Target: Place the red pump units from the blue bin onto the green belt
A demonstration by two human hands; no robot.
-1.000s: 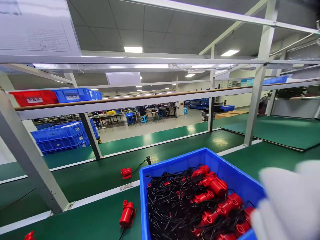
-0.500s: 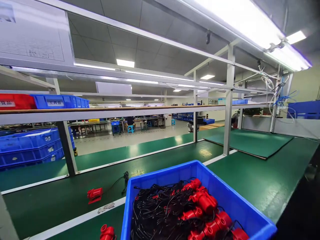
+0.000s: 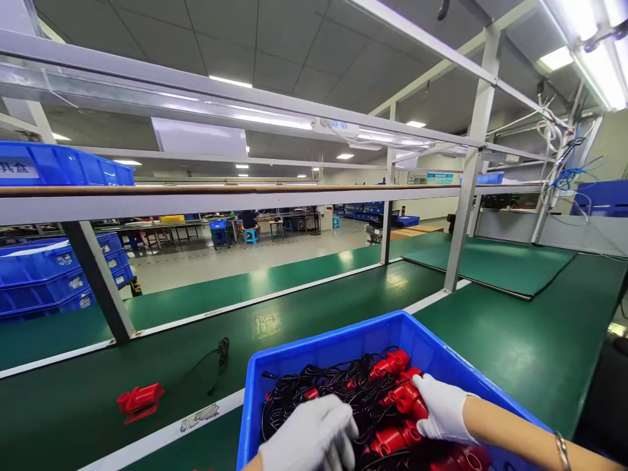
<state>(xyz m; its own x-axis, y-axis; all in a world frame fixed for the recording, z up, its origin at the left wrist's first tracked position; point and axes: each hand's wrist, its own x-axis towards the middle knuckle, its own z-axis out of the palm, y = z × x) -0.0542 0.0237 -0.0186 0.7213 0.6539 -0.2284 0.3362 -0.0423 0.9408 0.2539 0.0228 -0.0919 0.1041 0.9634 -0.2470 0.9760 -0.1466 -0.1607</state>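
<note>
A blue plastic bin (image 3: 326,343) stands on the green bench, filled with red pump-like units (image 3: 392,439) and tangled black cords (image 3: 338,379). My right hand (image 3: 444,409), in a white glove, reaches over the bin's right side. Its thumb and fingers grip a red pump-like unit (image 3: 409,396) among the others. Above the cords at the front of the bin is my left hand (image 3: 316,432), also gloved. Its fingers point down and bend, slightly blurred, and their tips are partly hidden, so I cannot tell whether they hold a cord.
On the green bench (image 3: 500,340), left of the bin, lies another red unit (image 3: 140,400) with its black cord (image 3: 222,356). White frame posts (image 3: 468,222) and a long shelf (image 3: 255,199) rise behind. Stacked blue crates (image 3: 49,275) stand at left; a green mat (image 3: 495,265) lies at right.
Both gloved hands have come into view over the bin, and the right one has taken hold of a red unit. The view has shifted to the right and tilted down.
</note>
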